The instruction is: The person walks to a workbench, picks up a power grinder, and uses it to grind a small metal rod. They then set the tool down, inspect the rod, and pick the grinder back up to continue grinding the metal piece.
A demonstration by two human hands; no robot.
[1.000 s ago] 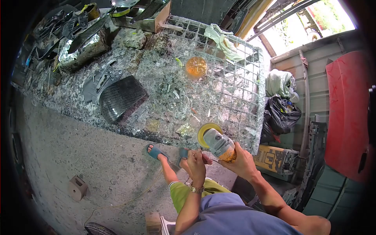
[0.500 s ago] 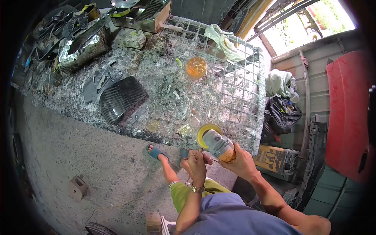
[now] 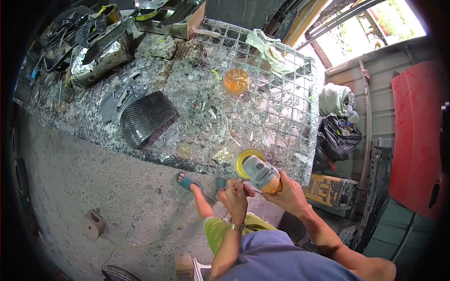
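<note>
My right hand (image 3: 289,194) is wrapped round the orange and grey body of a power tool (image 3: 265,175), which looks like an angle grinder. A round yellow disc (image 3: 243,160) sits at the tool's far end, over the table's near edge. Just below the disc, my left hand (image 3: 236,199), with a watch on its wrist, is closed in a pinch on something thin and small that I cannot make out. A curved black carbon-patterned part (image 3: 146,118) lies on the table to the left, beside a grey bracket-like part (image 3: 123,99).
The worn table (image 3: 197,126) has wire mesh (image 3: 300,110) on its right side. On it stand an orange container (image 3: 236,81), a stone (image 3: 162,47) and a metal box (image 3: 187,23). Bags (image 3: 340,136) and a red panel (image 3: 415,140) are at the right. A block (image 3: 93,225) sits on the floor.
The view has shifted very slightly. Both hands and the tool hold nearly the same positions.
</note>
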